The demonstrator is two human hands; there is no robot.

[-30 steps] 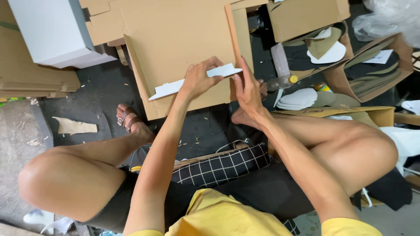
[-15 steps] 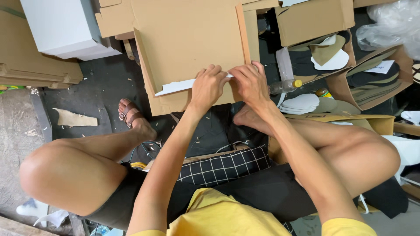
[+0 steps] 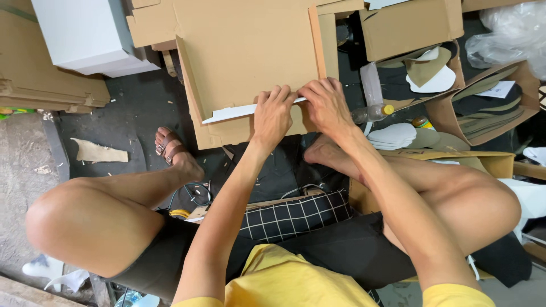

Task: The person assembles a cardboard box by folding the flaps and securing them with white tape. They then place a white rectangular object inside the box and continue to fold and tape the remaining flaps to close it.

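Head view: a long, thin white strip (image 3: 233, 112) lies flat across a big sheet of brown cardboard (image 3: 244, 51). The strip is stiff and smooth, with a slanted tip at its far end. The cardboard is dull, flat and square-cornered, with a narrow brown strip (image 3: 317, 40) standing along its edge.

Both hands press down on the white strip, side by side. The left hand (image 3: 273, 113) lies on top of it with fingers bent and close together, pinning it to the cardboard. The right hand (image 3: 325, 105) is just beside it, fingers curled over the strip's end, also holding it down. The two hands nearly touch.

Past the right hand from the cardboard lies a clear plastic bottle with a yellow cap (image 3: 372, 112). Beyond the bottle, open brown boxes (image 3: 455, 113) hold flat shoe-sole shapes in white, tan and dark grey. A small stack of white soles (image 3: 392, 135) sits near the bottle. A crinkly clear bag (image 3: 512, 28) is further off that way.

On the other side of the cardboard stands a smooth white box (image 3: 85, 34), and beyond it a pile of flat brown sheets (image 3: 40, 85). A torn scrap of cardboard (image 3: 101, 152) lies on the dark, dusty floor (image 3: 136, 108), which is dotted with little bits.

The person sits low with knees bent, one foot in a brown sandal (image 3: 170, 148) close to the cardboard. A black cloth with white squares (image 3: 296, 216) lies across the lap.
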